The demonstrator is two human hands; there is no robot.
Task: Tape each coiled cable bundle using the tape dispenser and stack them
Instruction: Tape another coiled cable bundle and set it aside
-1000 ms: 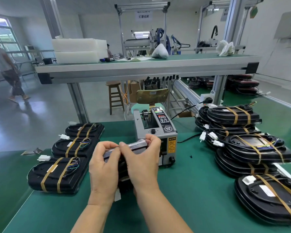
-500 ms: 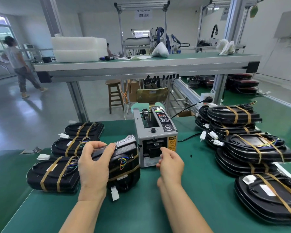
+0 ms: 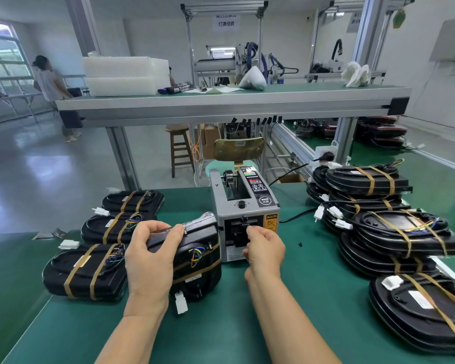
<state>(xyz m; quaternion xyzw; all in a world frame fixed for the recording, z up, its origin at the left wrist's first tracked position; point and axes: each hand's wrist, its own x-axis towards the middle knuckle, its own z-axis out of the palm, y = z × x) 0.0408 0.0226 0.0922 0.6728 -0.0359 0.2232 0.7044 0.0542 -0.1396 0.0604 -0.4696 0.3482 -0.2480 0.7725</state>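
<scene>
The green surface [image 3: 313,298] holds a big stack [image 3: 378,222] on your right. The dispenser [image 3: 243,206] stands in the middle. Just left of it, your left hand [image 3: 150,261] grips a bundle [image 3: 195,256]. Your right hand [image 3: 264,249] pinches at the dispenser's slot.

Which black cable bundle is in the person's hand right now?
The bundle just left of the tape dispenser, gripped by the left hand; the others lie untouched.

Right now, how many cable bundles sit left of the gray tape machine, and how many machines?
Taped cable bundles lying flat: 3
Cable bundle in the left hand: 1
Tape dispenser: 1
Total: 5
</scene>
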